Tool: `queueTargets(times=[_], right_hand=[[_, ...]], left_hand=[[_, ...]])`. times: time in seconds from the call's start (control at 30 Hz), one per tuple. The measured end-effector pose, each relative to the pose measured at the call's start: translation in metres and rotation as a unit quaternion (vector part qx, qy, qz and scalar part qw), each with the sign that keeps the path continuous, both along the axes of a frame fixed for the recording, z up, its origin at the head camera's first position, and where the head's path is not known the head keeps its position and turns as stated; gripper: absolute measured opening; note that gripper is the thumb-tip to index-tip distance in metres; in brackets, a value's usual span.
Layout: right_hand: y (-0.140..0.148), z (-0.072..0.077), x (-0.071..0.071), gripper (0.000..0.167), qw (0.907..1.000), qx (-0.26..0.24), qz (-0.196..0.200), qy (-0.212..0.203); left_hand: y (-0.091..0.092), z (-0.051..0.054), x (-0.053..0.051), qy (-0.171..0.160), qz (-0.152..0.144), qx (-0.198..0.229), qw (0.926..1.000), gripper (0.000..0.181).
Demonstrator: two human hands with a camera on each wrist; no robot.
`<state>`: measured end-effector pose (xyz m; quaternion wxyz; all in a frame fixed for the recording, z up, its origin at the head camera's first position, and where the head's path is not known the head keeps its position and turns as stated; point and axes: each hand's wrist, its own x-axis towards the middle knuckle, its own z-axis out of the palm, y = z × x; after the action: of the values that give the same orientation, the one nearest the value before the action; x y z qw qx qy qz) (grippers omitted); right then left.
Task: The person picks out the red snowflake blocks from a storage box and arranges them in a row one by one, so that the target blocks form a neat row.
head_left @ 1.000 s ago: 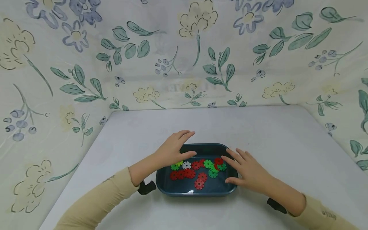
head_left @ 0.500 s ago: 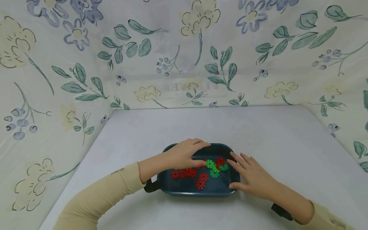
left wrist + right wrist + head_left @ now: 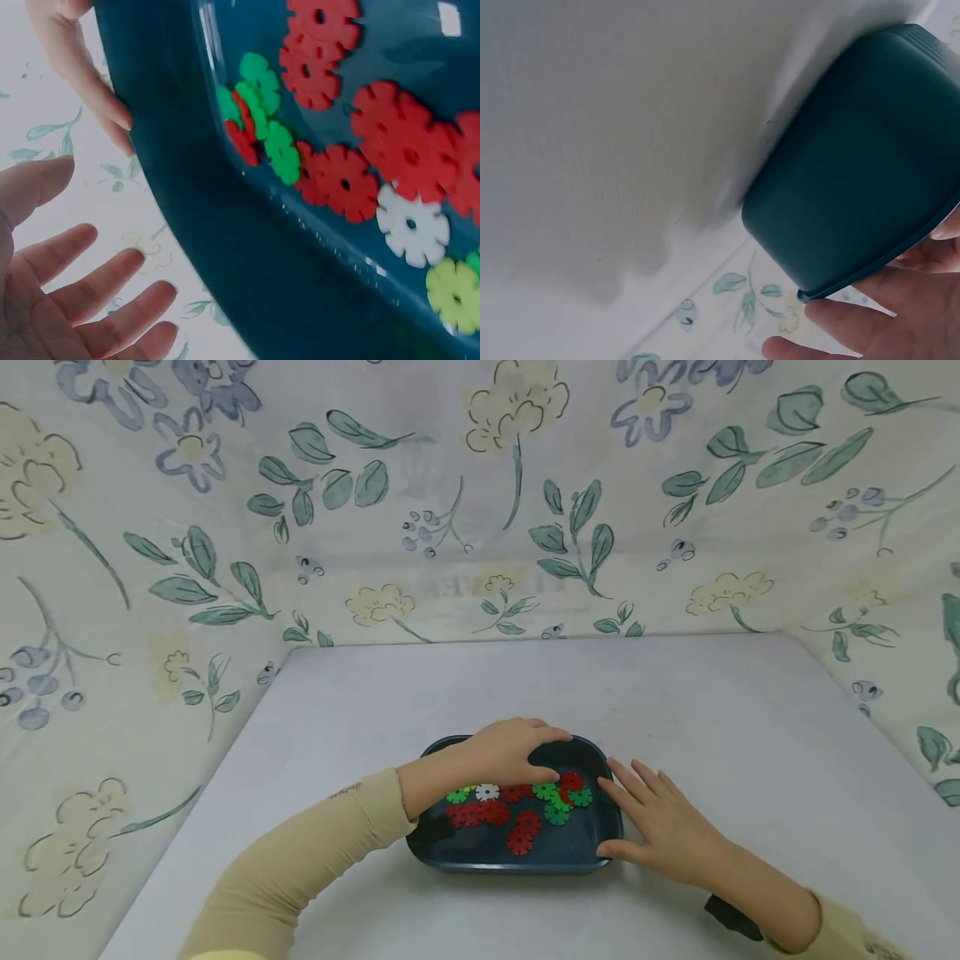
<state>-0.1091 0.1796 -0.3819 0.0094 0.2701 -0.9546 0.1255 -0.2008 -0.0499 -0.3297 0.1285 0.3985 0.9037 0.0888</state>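
Left hand point(image 3: 512, 755), fingers spread, is hovering near the far edge of the tray point(image 3: 564, 847); right hand point(image 3: 666, 823), fingers extended, is touching its right edge, ideally steadying lightly.

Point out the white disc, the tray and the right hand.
White disc point(image 3: 412, 242), left wrist view: its face, beside the hole.
Tray point(image 3: 859, 165), right wrist view: outer wall.
Right hand point(image 3: 663, 827), head view: back of the hand.

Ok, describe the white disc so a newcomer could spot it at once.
A dark tray stands on the table. In it, toward the far side, the disc lies between a yellow disc and red discs. It is the only white one visible.
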Motion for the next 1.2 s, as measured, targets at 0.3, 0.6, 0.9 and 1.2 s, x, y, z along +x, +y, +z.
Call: queueTargets(times=[0.3,0.6,0.9,1.2], right_hand=[[0.000,-0.003,-0.001,0.077,1.0000,-0.005,0.006,0.000],[0.000,-0.004,-0.001,0.078,0.9999,-0.009,-0.003,-0.014],[0.000,-0.004,-0.001,0.078,0.9998,-0.011,0.000,-0.017],[0.000,-0.003,-0.001,0.078,0.9999,-0.009,0.003,-0.014]], left_hand=[[0.021,-0.028,-0.009,-0.072,-0.005,-0.009,0.9973,0.050],[0.028,-0.051,-0.023,-0.113,-0.011,-0.035,0.9930,0.057],[0.033,-0.065,-0.024,-0.116,-0.031,-0.042,0.9919,0.049],[0.032,-0.072,-0.020,-0.112,-0.017,-0.015,0.9934,0.040]])
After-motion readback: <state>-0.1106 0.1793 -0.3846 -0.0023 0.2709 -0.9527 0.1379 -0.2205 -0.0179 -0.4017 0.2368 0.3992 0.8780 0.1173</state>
